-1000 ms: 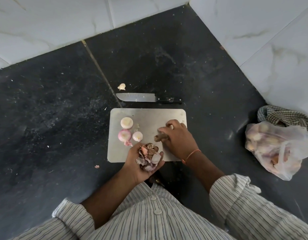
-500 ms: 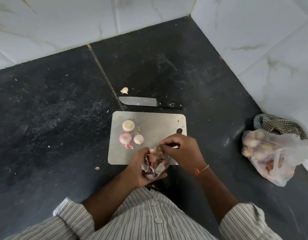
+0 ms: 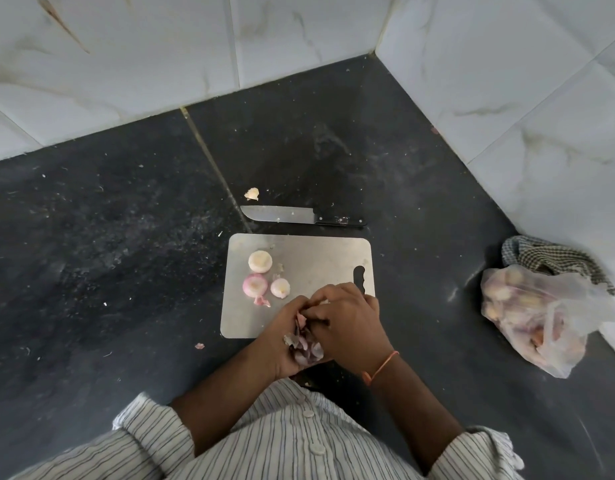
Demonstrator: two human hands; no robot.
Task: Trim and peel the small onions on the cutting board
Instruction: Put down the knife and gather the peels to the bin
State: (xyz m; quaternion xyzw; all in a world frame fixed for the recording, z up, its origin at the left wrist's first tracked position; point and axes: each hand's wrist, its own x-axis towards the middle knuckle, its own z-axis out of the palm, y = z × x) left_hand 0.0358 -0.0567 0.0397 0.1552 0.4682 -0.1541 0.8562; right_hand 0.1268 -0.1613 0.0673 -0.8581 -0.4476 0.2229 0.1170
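So the person's left hand is cupped around a pile of onion skins at the 6 o'clock edge of the steel cutting board, and the right hand is pressed in against it, fingers curled into that pile; can't tell exactly what they're pinching. Three small peeled onions sit together on the board's 9 o'clock side, with a pink scrap just beside them. The knife lies off the board at 12 o'clock. A plastic bag of onions sits well off at 3 o'clock.
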